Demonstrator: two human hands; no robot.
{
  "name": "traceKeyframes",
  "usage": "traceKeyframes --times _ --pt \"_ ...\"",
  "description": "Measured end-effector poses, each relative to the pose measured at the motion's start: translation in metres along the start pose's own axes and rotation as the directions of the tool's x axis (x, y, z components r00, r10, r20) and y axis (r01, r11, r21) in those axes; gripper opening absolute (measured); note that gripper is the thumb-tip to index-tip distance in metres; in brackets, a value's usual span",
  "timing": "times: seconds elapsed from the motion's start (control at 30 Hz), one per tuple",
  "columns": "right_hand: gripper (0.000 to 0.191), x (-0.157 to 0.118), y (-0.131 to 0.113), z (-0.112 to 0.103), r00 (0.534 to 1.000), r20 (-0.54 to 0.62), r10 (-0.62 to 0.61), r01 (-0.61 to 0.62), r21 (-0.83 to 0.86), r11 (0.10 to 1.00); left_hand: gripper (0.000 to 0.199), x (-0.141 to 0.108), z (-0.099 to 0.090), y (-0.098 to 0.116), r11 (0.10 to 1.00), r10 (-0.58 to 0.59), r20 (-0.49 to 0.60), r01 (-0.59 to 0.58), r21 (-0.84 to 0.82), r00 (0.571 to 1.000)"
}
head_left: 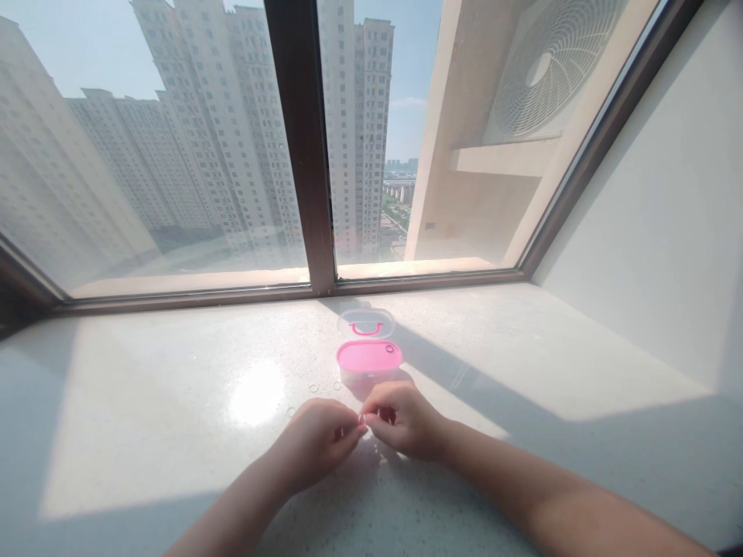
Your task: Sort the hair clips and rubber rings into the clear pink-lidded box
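My left hand (319,439) and my right hand (405,419) meet low in the middle of the head view, thumbs and forefingers pinched. Between their fingertips is a small pale ring (362,420), mostly covered by the fingers, so its detail is hard to make out. Just beyond my right hand stands an oval box with a pink top (365,357) and a clear lower part; a small dark ring (389,349) lies on its pink surface. Several thin, clear-looking rings (313,388) lie on the sill ahead of my left hand.
Behind the pink box lies a clear oval lid (347,323) with a pink handle (367,333). The speckled white sill (174,402) carries bright sun glare and shadow bands. A brown window frame (323,288) bounds it at the back, a white wall (655,232) at the right.
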State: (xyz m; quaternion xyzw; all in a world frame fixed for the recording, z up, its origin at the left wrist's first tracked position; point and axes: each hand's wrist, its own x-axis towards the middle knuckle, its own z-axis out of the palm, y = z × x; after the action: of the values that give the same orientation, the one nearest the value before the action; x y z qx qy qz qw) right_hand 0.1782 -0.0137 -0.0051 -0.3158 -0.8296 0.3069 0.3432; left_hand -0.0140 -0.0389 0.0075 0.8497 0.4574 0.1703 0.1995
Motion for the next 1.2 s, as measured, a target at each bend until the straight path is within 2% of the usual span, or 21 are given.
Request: traceKeyframes --times 0.2,0.37,0.47,0.63,0.77,0.87,0.97,1.1,1.2 --pt "0.008 -0.0003 -0.001 -0.0013 1.0 0.011 -0.005 0.004 0.035 0.999 0.038 0.0001 0.0011 0.0017 1.0 0.014 -0.009 -0.014 0.016 1.0" --pt "0.008 -0.0005 -0.0013 -0.0016 1.0 0.008 0.002 -0.002 0.047 0.999 0.035 -0.0006 -0.0015 0.0034 1.0 0.014 -0.12 -0.017 -0.026 0.993" --pt "0.008 -0.0002 -0.0002 -0.0015 1.0 0.002 0.009 -0.009 0.046 0.999 0.03 -0.0005 -0.0027 0.0041 0.996 0.0 -0.175 -0.016 -0.09 0.984" --pt "0.009 0.0 0.0011 -0.0005 1.0 -0.012 0.002 -0.001 0.046 0.999 0.013 -0.0012 -0.002 0.0034 0.986 -0.013 -0.208 -0.022 -0.166 0.978" --pt "0.01 0.0 0.0003 -0.0001 1.0 -0.024 -0.001 0.002 0.045 0.999 0.012 -0.0018 -0.0037 0.0051 0.978 -0.023 -0.226 -0.025 -0.205 0.974" --pt "0.01 0.0002 -0.0009 -0.0005 0.999 -0.05 -0.011 0.014 0.064 0.998 0.014 -0.0007 -0.0066 0.007 0.956 -0.082 -0.215 0.016 -0.293 0.973" --pt "0.01 0.0001 -0.002 -0.001 0.997 -0.073 -0.033 0.038 0.077 0.996 0.016 0.0011 -0.0084 0.0076 0.911 -0.133 -0.156 0.059 -0.409 0.979" --pt "0.011 -0.0001 -0.0024 -0.0012 0.995 -0.077 -0.066 0.073 0.08 0.994 0.016 0.0013 -0.0073 0.0069 0.869 -0.158 -0.119 0.081 -0.489 0.98" --pt "0.018 0.0002 -0.0016 -0.0014 0.992 -0.085 -0.091 0.099 0.093 0.991 0.017 0.0009 -0.0056 0.0058 0.856 -0.157 -0.115 0.078 -0.511 0.981"
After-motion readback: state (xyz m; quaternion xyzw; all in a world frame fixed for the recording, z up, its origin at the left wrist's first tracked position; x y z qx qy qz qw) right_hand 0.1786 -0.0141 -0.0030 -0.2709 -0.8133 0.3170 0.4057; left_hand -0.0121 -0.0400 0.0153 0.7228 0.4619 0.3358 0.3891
